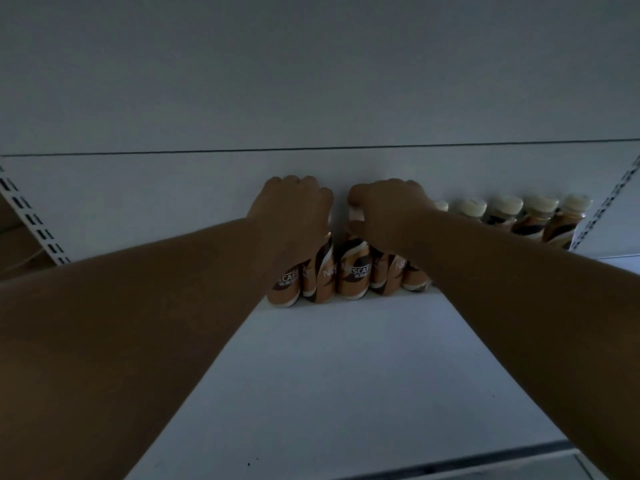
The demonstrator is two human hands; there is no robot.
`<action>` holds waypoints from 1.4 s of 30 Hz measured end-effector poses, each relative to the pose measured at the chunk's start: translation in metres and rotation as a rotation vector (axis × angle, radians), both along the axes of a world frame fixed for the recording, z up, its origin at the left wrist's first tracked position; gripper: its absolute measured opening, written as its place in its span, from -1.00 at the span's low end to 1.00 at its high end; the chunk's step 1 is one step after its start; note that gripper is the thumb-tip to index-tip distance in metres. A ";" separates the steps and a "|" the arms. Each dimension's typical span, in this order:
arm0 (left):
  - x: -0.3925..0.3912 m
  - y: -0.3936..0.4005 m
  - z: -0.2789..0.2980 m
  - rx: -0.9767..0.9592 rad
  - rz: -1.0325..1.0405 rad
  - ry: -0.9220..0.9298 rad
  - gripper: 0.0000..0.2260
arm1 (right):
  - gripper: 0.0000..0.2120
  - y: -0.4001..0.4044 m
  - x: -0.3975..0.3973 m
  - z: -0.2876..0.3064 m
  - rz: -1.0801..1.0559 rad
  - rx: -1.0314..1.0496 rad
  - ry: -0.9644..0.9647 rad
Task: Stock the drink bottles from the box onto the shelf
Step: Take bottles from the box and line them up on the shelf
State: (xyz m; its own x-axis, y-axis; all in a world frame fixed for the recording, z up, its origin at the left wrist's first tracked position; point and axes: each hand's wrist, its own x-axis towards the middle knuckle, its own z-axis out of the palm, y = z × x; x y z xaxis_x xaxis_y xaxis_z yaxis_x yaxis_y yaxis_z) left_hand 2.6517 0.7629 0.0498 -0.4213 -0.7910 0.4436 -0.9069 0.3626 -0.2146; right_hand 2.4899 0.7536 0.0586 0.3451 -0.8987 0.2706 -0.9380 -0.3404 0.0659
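Observation:
Both my arms reach deep onto a white shelf (346, 375). My left hand (294, 209) is closed over the tops of brown and tan coffee drink bottles (285, 282) at the left end of a row against the back wall. Just to its right, my right hand (388, 209) grips the cream cap of another bottle (355, 271). More bottles with cream caps (504, 211) continue the row to the right, partly hidden behind my right forearm. The box is out of view.
The underside of the shelf above (311, 71) hangs low over the bottles. Slotted metal uprights stand at the left (31, 216) and the right (609, 206). The shelf's front edge (485, 462) runs along the bottom right. The light is dim.

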 end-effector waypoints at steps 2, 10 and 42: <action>-0.001 -0.003 0.001 0.017 -0.012 -0.005 -0.81 | -0.74 -0.001 0.002 0.001 0.002 0.034 -0.015; 0.001 -0.010 -0.004 0.077 -0.098 0.076 -0.87 | -0.75 -0.002 0.004 -0.001 -0.012 -0.044 0.022; 0.002 -0.005 -0.008 0.047 -0.082 0.090 -0.71 | -0.66 -0.006 0.015 0.006 0.051 0.112 -0.079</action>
